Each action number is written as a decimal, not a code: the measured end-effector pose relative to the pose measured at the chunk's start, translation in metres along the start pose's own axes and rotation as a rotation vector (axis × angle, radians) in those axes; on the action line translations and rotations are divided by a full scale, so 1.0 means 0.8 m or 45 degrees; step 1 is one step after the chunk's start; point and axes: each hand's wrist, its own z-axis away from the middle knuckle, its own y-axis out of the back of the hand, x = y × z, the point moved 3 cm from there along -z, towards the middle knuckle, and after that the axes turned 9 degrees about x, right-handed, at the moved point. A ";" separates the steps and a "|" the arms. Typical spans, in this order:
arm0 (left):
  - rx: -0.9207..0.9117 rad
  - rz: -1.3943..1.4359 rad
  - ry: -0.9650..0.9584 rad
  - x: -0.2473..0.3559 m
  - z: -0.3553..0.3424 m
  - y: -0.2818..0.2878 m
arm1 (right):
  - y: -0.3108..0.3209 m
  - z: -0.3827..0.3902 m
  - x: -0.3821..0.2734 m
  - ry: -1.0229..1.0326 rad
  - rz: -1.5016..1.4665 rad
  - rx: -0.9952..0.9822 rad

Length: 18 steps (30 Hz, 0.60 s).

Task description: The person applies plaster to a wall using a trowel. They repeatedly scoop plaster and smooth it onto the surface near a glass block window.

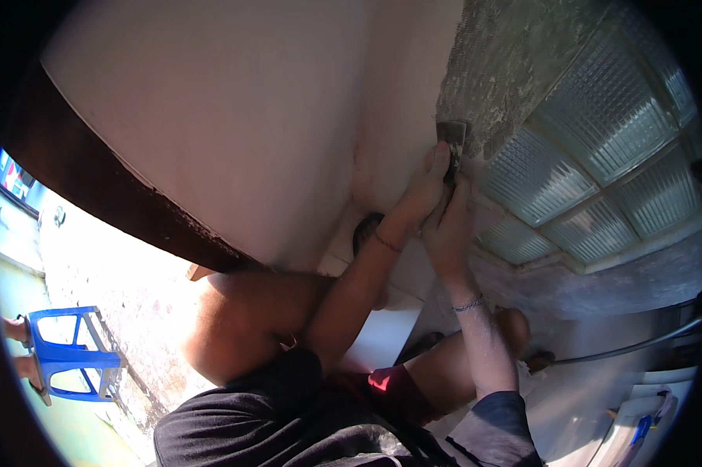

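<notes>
A scraper with a flat metal blade (452, 134) and a dark handle meets the wall at the left edge of a rough grey patch (499, 66). Wrapped round the handle near the blade is my left hand (427, 187), its thumb lying along the tool. Just below it, my right hand (447, 229) is closed round the lower part of the same handle. Both arms reach up and forward between my bent knees. Part of the handle is hidden by my fingers.
Ribbed glass blocks (600, 105) border the grey patch on the right. To the left runs a smooth pale wall (234, 117) with a dark brown edge (125, 191). A blue stool (74, 354) stands far left, beside another person's feet (25, 366). A grey hose (631, 342) lies right.
</notes>
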 end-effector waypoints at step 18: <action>-0.077 0.061 -0.051 0.009 -0.002 -0.004 | 0.000 -0.004 -0.005 -0.123 -0.026 -0.142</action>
